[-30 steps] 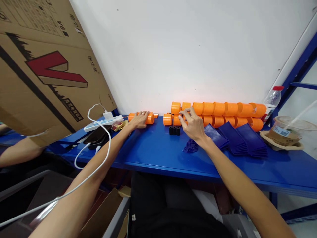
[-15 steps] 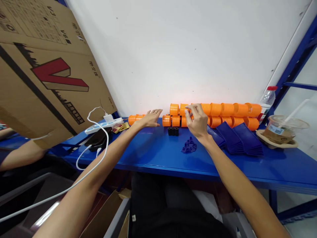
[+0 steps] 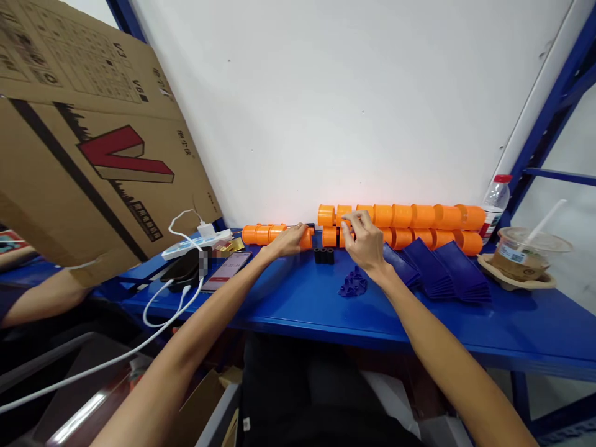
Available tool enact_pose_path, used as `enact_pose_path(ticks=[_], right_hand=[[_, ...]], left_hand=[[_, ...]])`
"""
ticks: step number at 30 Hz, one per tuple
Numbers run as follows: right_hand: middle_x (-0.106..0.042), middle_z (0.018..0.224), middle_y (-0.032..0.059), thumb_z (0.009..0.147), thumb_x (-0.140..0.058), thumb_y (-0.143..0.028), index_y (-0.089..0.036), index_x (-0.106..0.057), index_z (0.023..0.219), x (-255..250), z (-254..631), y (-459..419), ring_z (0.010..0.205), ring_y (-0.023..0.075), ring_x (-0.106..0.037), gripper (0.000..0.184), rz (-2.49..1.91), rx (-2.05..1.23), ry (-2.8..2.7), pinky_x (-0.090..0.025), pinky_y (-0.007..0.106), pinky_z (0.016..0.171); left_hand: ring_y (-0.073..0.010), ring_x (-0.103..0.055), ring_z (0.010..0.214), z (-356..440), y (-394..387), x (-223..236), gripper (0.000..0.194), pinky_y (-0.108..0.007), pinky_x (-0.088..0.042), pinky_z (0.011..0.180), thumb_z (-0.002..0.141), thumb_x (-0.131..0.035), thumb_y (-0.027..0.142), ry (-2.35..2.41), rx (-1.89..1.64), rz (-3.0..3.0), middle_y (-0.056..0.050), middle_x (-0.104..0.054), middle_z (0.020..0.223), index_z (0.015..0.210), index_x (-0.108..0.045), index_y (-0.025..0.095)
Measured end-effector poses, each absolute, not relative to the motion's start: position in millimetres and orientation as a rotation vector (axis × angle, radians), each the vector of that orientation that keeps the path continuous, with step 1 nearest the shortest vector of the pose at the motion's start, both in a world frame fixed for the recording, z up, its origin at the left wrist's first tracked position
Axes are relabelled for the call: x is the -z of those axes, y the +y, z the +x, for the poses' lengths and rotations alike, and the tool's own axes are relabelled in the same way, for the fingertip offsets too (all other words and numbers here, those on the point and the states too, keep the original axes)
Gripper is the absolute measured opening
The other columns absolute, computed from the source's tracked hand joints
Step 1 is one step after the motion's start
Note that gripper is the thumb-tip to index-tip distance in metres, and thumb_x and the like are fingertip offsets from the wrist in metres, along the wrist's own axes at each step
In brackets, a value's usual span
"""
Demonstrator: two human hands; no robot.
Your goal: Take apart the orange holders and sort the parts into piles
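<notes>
My left hand is closed around an orange plastic cylinder at the right end of a short row of orange cylinders against the wall. My right hand hovers before the longer, two-high rows of orange cylinders. Its thumb and forefinger are pinched close together; anything between them is too small to make out. Between the hands stand several small black cylinders on the blue table. Nearer me lies a pile of small dark blue pieces.
Right of my right hand lie fanned stacks of blue sheets. A drink cup in a holder and a bottle stand at the right. Leftward are a phone, a power strip, white cables and a large carton; another person's arm shows beyond.
My left hand left the short row, reached right to the lower long row, and has drawn its end cylinder left toward the short row. My right hand stays pinched in nearly the same place.
</notes>
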State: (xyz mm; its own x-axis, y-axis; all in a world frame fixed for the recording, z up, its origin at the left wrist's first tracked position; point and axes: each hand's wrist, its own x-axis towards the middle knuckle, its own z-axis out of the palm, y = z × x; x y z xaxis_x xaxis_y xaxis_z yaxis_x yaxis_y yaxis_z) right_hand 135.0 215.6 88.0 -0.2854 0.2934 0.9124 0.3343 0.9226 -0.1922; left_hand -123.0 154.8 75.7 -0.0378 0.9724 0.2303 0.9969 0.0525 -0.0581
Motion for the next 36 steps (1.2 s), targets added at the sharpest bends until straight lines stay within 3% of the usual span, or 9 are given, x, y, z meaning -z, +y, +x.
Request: enact_pose_path(ticks=[9,13,16,19,24,26,29,31,36], right_hand=[[-0.074,0.099,0.0093,0.109,-0.045,-0.029,-0.019,-0.075,0.101,-84.6,126.3,205.4,0.087,0.0201,-0.071,0.032,-0.472,0.088,-2.074,-0.05,0.03,0.073],[-0.077,0.111,0.0104,0.109,-0.053,-0.04,-0.018,-0.072,0.118,-82.2,121.3,197.5,0.098,0.0237,-0.075,0.03,-0.456,0.044,-2.254,-0.05,0.03,0.076],[-0.076,0.127,0.014,0.106,-0.06,-0.049,-0.017,-0.063,0.136,-80.3,118.3,194.0,0.108,0.0271,-0.076,0.044,-0.459,-0.01,-2.302,-0.051,0.031,0.079],[-0.08,0.115,0.0129,0.104,-0.063,-0.051,-0.016,-0.061,0.135,-79.1,118.1,195.4,0.1,0.0274,-0.078,0.046,-0.51,-0.074,-2.319,-0.05,0.031,0.075],[-0.08,0.092,0.0036,0.103,-0.065,-0.044,-0.021,-0.063,0.113,-79.6,121.2,202.0,0.084,0.0211,-0.077,0.025,-0.531,-0.239,-2.23,-0.044,0.026,0.069],[-0.081,0.092,0.0029,0.103,-0.065,-0.038,-0.021,-0.062,0.113,-79.8,121.4,203.4,0.084,0.0199,-0.077,0.02,-0.547,-0.285,-2.158,-0.044,0.025,0.069],[-0.082,0.096,0.0044,0.102,-0.065,-0.034,-0.02,-0.062,0.117,-78.0,119.4,203.1,0.086,0.0202,-0.078,0.02,-0.57,-0.288,-2.064,-0.046,0.025,0.07],[-0.082,0.1,0.0062,0.102,-0.065,-0.032,-0.02,-0.061,0.119,-75.5,117.4,201.0,0.089,0.0208,-0.078,0.022,-0.539,-0.286,-2.045,-0.048,0.026,0.073],[-0.081,0.108,0.0106,0.103,-0.065,-0.035,-0.018,-0.061,0.127,-71.9,115.3,191.8,0.096,0.0243,-0.078,0.029,-0.49,-0.18,-2.152,-0.051,0.029,0.077]], left_hand=[[-0.0372,-0.06,0.137,-100.5,38.9,-65.2,0.068,-0.049,-0.055,0.106,0.088,-0.072,0.03,-1.743,0.738,-1.828,-0.018,-0.06,0.146,0.149,-0.042,0.024],[-0.0359,-0.063,0.134,-61.8,5.0,-61.0,0.08,-0.048,-0.057,0.107,0.088,-0.074,0.027,-1.538,0.793,-1.86,-0.016,-0.062,0.144,0.158,-0.035,0.03],[-0.0367,-0.067,0.126,-34.8,-0.3,-62.5,0.087,-0.049,-0.061,0.1,0.088,-0.075,0.027,-1.445,0.76,-1.944,-0.017,-0.063,0.142,0.162,-0.029,0.03],[-0.0376,-0.068,0.122,-16.9,3.3,-63.8,0.089,-0.051,-0.063,0.096,0.088,-0.075,0.026,-1.416,0.76,-2.007,-0.017,-0.064,0.139,0.163,-0.029,0.031],[-0.0366,-0.065,0.13,-6.5,6.4,-61.1,0.085,-0.052,-0.06,0.104,0.091,-0.078,0.035,-1.43,0.905,-2.153,-0.016,-0.062,0.143,0.162,-0.033,0.035],[-0.0356,-0.064,0.132,-6.5,9.6,-58.0,0.081,-0.051,-0.059,0.105,0.09,-0.079,0.043,-1.46,1.109,-2.207,-0.016,-0.06,0.146,0.159,-0.038,0.034],[-0.0292,-0.07,0.117,-7.7,24.7,-53.2,0.059,-0.047,-0.058,0.102,0.096,-0.07,0.051,-1.539,1.746,-1.89,-0.016,-0.063,0.14,0.147,-0.051,0.028],[-0.0257,-0.072,0.109,-7.8,41.1,-53.0,0.048,-0.043,-0.058,0.099,0.098,-0.064,0.059,-1.616,2.158,-1.603,-0.013,-0.068,0.128,0.133,-0.058,0.025],[-0.022,-0.071,0.073,-2.4,80.4,-65.8,0.058,-0.032,-0.058,0.066,0.094,-0.057,0.076,-1.905,2.821,-1.783,-0.006,-0.069,0.077,0.098,-0.068,0.019]])
